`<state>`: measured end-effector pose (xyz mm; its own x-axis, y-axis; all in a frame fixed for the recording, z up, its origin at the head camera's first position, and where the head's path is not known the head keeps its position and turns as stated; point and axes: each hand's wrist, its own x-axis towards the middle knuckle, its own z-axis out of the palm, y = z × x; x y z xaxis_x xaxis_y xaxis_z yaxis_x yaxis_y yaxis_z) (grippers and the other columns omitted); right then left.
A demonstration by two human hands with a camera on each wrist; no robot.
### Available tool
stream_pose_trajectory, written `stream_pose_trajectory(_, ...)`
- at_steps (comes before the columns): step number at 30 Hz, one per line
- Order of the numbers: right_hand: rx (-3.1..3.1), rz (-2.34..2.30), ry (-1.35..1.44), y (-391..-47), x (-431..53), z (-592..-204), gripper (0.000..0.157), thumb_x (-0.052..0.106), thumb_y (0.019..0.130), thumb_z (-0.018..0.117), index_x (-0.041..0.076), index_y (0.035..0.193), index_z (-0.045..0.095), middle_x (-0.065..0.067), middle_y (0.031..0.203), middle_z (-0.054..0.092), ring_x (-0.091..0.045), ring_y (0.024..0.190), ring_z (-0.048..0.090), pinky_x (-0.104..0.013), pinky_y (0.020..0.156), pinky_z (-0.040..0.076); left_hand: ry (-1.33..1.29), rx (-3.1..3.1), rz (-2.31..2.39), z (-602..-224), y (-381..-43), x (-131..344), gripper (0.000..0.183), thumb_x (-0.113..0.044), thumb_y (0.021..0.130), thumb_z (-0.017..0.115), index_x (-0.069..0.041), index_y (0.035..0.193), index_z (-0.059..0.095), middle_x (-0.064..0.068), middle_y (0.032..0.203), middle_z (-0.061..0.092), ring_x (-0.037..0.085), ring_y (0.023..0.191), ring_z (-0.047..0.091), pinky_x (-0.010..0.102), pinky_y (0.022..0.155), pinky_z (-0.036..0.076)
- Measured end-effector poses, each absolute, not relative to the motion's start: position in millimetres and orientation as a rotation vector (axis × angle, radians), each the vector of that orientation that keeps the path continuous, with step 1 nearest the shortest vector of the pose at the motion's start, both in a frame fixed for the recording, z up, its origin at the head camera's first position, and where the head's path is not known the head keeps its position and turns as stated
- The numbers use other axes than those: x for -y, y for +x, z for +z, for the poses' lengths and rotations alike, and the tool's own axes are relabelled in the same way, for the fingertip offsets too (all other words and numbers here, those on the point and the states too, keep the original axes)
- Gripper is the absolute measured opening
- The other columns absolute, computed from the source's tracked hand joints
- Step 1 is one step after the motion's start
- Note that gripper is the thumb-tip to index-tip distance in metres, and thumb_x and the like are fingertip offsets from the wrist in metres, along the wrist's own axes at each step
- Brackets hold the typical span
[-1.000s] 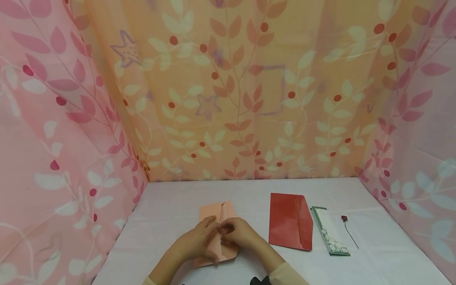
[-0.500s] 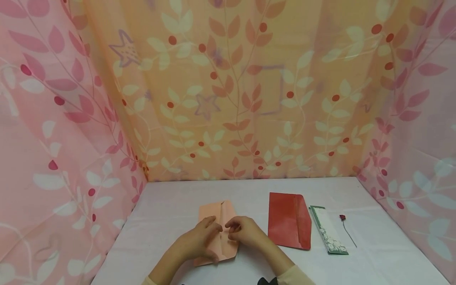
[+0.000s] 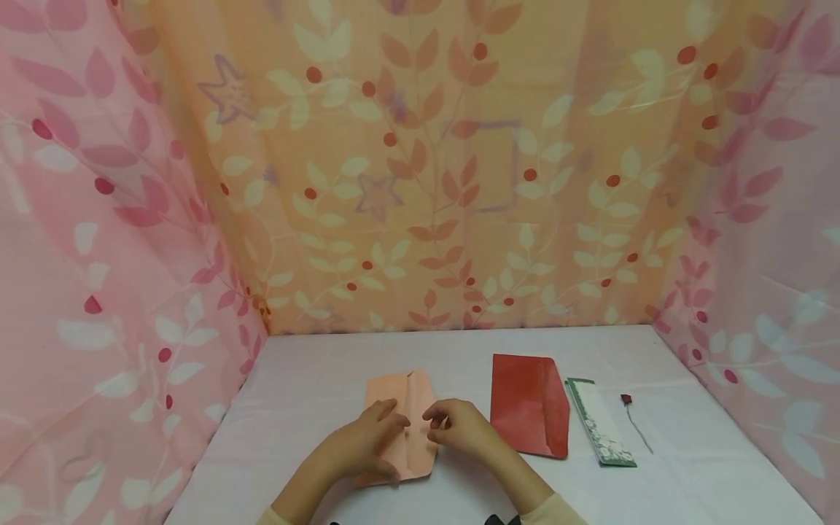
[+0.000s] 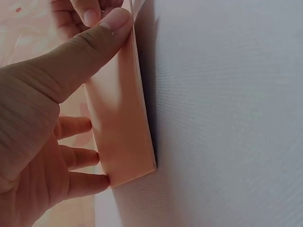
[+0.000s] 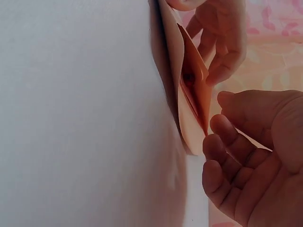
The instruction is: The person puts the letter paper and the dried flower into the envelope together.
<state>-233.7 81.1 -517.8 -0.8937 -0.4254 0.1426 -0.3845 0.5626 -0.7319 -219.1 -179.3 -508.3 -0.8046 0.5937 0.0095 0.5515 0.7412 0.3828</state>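
A peach envelope lies on the white table in front of the person, its flap side toward the right. On its left part rests the left hand, with thumb and fingers spread. In the left wrist view, straight fingertips and the thumb press the envelope. The right hand is beside the flap, its fingers loosely bent and thumb apart from them. The right wrist view shows the envelope's mouth gaping, with a small dark spot inside that is unclear. Whether a right fingertip touches the paper there cannot be told.
To the right lies a red envelope. Beyond it are a green-and-white floral card or folded paper strip and a small dried red rose on a thin stem. Patterned curtains enclose the white table at back and sides.
The right hand has drawn back to the right, away from the envelope's middle, and its fingers have loosened. The left hand stays on the envelope. The whole view has shifted slightly.
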Motion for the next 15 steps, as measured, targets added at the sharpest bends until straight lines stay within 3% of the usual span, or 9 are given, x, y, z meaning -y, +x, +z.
stream_pose_trajectory(7,-2.824,-1.145,-0.732,-227.0,-90.9,-508.4,0.020,0.017,0.088,0.077,0.011,0.107,0.075,0.013,0.084,0.064,-0.003,0.072,0.055,-0.023,0.064,0.048,0.946,-2.829,0.534,-507.5,-219.5,180.2,0.087,-0.062,0.074,0.082,-0.035,0.149,0.047,0.015,0.163,0.033,0.049,0.148,0.033,0.062,0.092,0.054)
stream_pose_trajectory(15,-2.923,-1.031,-0.752,-219.4,-105.7,-505.8,0.018,0.020,0.088,0.076,0.014,0.106,0.076,0.009,0.088,0.066,-0.009,0.081,0.060,-0.026,0.071,0.051,0.996,-2.844,0.512,-506.8,-222.5,177.0,0.082,-0.064,0.078,0.077,-0.033,0.148,0.049,0.013,0.163,0.035,0.043,0.147,0.037,0.059,0.100,0.051)
